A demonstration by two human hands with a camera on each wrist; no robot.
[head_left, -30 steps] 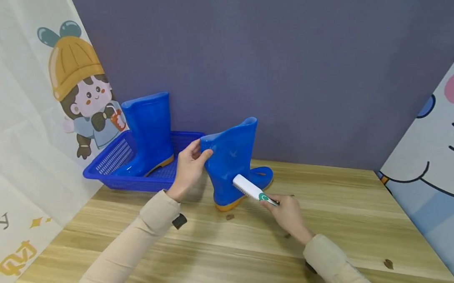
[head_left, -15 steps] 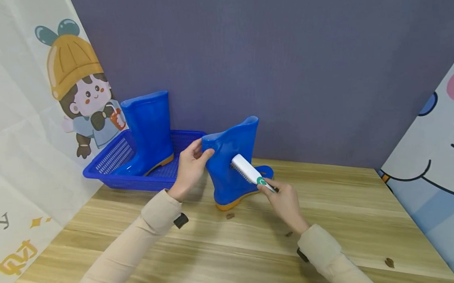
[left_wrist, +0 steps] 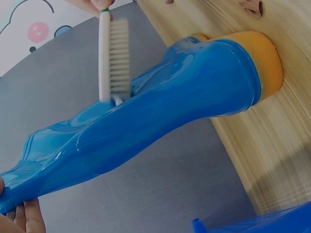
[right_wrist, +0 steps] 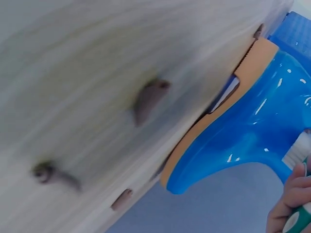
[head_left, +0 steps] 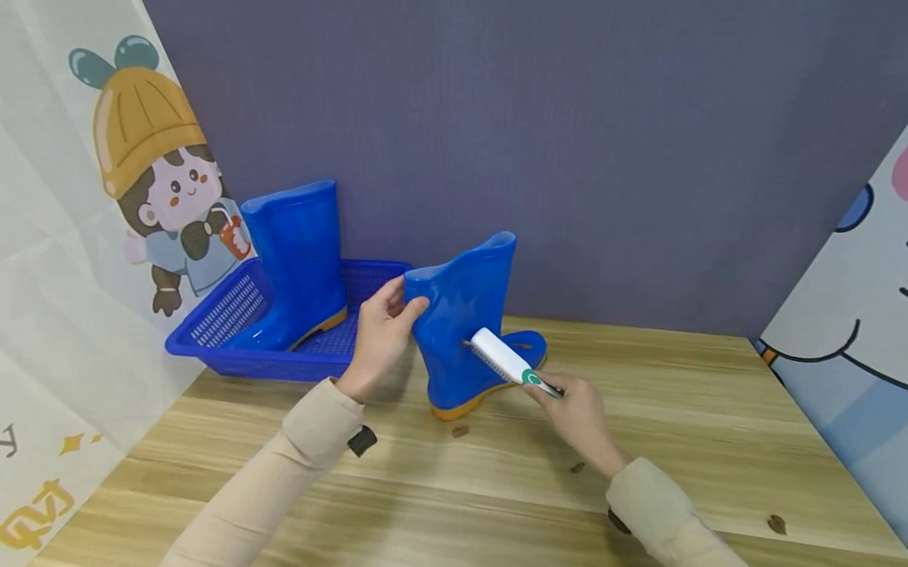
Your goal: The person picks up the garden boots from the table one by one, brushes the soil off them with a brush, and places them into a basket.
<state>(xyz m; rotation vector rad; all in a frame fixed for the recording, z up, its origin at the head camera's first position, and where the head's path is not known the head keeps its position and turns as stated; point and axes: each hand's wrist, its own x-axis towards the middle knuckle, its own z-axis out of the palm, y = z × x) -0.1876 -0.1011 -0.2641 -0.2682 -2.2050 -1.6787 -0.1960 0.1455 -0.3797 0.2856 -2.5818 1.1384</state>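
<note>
Two things are held: the brush [head_left: 499,354], by its handle, in the right grip [head_left: 579,413], and the boot [head_left: 451,313], near its top edge, in the left grip [head_left: 383,332]. The handle is wrapped by curled fingers; the boot's shaft is pinched between a thumb on the near face and fingers behind.

The bristles [left_wrist: 119,60] are turned toward the shaft. In the left wrist view the brush is seen tipped steeply, its far end at the blue surface; how many bristles are pressed there cannot be told.

For good brushing, it is judged, more of the bristles should be laid flat, and strokes should be made along the shaft with light pressure, since the shaft looks soft and may be dented. The top edge should be braced firmly, so that the boot is not tipped or slid. At the ankle, a turn of the wrist is probably needed.

The right sleeve [head_left: 645,502] is angled in from the lower right; the left sleeve [head_left: 280,469] is stretched up from the lower left.

Farther out, the boot is stood on its orange sole [head_left: 454,413] on the bench [head_left: 432,526], beside the basket [head_left: 265,368], where the second boot [head_left: 297,247] is placed upright. Brown bits [head_left: 777,524] are scattered about the bench.
</note>
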